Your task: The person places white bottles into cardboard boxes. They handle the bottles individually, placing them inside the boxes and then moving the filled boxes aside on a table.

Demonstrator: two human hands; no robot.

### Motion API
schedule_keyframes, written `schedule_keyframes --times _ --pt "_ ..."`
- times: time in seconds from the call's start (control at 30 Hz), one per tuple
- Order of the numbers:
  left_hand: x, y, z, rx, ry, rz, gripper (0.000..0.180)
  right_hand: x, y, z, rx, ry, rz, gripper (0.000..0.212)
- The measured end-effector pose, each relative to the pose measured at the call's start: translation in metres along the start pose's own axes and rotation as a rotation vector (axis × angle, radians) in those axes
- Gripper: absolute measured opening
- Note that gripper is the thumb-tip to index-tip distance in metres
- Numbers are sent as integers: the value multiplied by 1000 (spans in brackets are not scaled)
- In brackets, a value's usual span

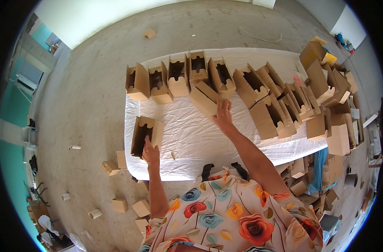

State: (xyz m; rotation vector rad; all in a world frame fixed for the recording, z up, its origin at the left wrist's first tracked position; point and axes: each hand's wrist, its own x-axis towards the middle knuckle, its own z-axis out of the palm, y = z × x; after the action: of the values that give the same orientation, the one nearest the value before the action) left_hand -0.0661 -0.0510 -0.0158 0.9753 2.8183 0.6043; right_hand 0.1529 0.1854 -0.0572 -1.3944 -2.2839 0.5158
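Note:
A table under a white cloth [191, 138] carries many open brown cardboard boxes. My left hand [150, 154] rests against the near edge of a single open box [144, 133] standing alone at the table's left side. My right hand [223, 116] reaches forward and presses on a tilted box [205, 98] lying in front of a far row of upright boxes [174, 77]. Whether either hand grips its box or only touches it is unclear.
A dense crowd of open boxes [283, 105] fills the table's right half. Stacks of folded cartons [330, 80] pile up at the far right. Loose small boxes [120, 206] and paper rolls [75, 147] lie on the concrete floor to the left.

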Motion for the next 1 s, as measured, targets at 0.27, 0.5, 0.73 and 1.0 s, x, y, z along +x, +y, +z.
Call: schedule_keyframes --times 0.27,0.5,0.73,1.0 --pt "-20 24 15 -239 -11 522 32 -4 -16 -38 2 275 -419 63" --pt "-48 74 28 -159 -203 840 21 -43 -64 -42 318 -353 -700 22" --pt "-33 50 35 -394 -354 601 33 -66 -28 -33 135 -317 -593 59" --pt "-29 36 47 -165 -362 592 88 -69 -43 -48 -107 -234 -594 111"
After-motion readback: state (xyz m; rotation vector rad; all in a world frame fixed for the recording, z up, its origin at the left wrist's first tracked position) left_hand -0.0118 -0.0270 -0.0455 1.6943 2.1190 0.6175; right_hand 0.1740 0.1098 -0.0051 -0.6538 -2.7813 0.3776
